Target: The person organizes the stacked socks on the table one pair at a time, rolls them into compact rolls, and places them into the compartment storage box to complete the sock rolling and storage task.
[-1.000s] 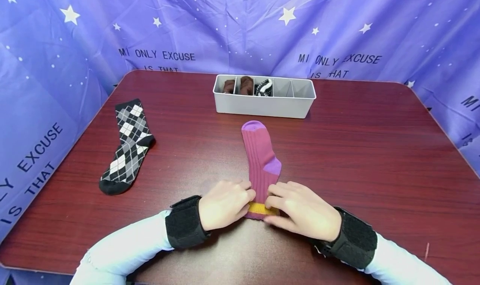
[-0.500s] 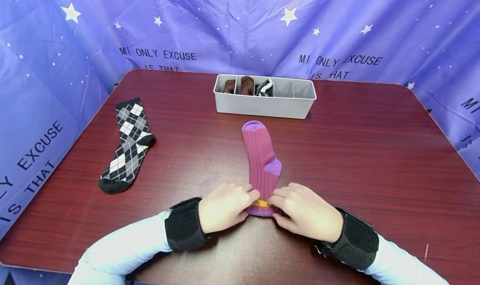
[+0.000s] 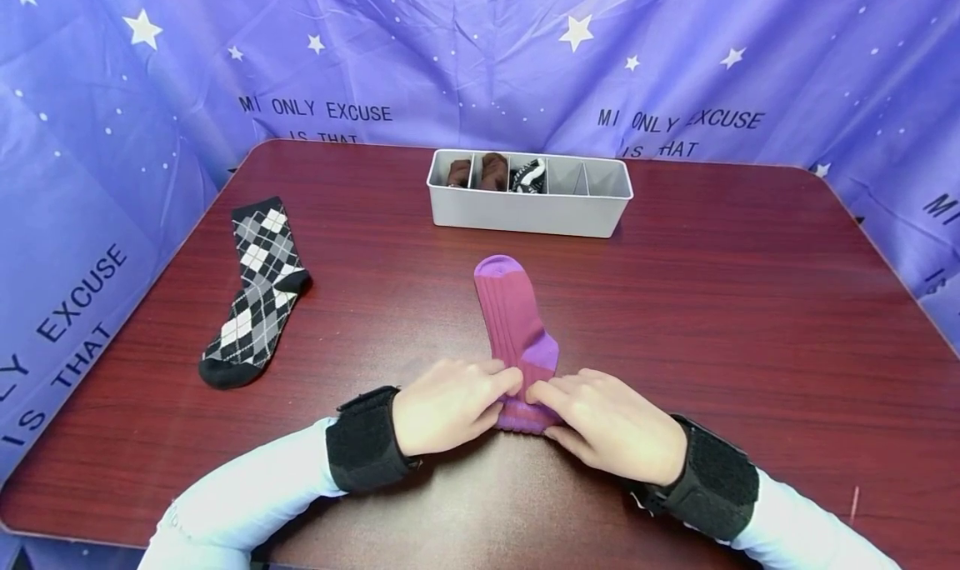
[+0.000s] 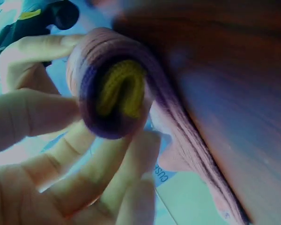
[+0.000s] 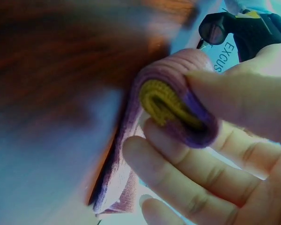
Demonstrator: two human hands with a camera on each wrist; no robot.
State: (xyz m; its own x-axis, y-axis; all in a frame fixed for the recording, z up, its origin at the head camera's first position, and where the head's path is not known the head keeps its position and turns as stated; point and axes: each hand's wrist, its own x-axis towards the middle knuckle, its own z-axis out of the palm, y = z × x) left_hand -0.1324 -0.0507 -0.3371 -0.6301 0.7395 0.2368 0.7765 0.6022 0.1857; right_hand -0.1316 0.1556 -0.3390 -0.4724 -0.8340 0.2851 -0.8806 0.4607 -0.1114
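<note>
A pink ribbed sock [image 3: 510, 312] with purple toe and heel lies flat on the table, toe pointing away from me. Its cuff end is rolled up, and the wrist views show the roll from its two ends, with a yellow band [image 4: 124, 84] coiled inside. My left hand [image 3: 450, 407] grips the left end of the roll between thumb and fingers. On the other end, my right hand [image 3: 611, 424] pinches the roll [image 5: 175, 70] the same way. Most fingertips are hidden from the head view.
A grey divided box [image 3: 525, 212] stands at the back, with brown bundles [image 3: 493, 172] and a black-and-white bundle [image 3: 528, 176] in separate compartments. A black, grey and white argyle sock [image 3: 258, 295] lies flat at the left of the dark red table [image 3: 712, 303].
Both hands have rolled the cuff further toward the heel, so the yellow band has vanished from the head view. The sock's toe has slid slightly toward me.
</note>
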